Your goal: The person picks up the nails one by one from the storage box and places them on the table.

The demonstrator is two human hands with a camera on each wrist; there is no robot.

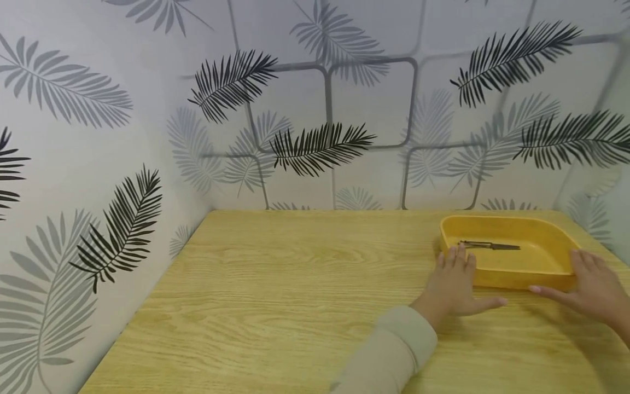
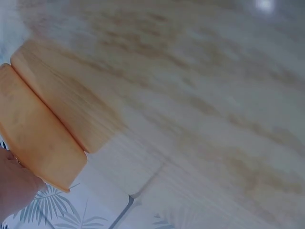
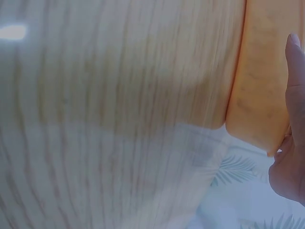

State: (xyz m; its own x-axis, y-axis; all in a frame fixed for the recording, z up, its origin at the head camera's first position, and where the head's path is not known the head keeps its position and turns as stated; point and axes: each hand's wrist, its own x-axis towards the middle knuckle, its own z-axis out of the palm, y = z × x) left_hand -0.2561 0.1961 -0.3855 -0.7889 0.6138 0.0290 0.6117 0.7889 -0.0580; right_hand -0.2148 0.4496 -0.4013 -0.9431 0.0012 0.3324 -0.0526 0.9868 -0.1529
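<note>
A yellow plastic tray (image 1: 521, 280) with low walls sits at the right of the wooden table. In it lies a slim dark metal tool (image 1: 492, 245) with a narrow pointed end; its kind cannot be made out. My left hand (image 1: 453, 284) rests its straight fingers over the tray's front left rim, thumb stretched out to the right. At the front right corner, my right hand (image 1: 598, 287) touches the rim with its fingers, thumb extended along the front wall. The right wrist view shows that thumb (image 3: 296, 62) beside the tray's outer wall (image 3: 259, 71).
The wood-grain tabletop (image 1: 275, 306) stretches left of the tray. Behind it stands a wall (image 1: 369, 109) with leaf-patterned covering, close to the tray's far side. Another patterned wall (image 1: 162, 137) borders the table's left edge.
</note>
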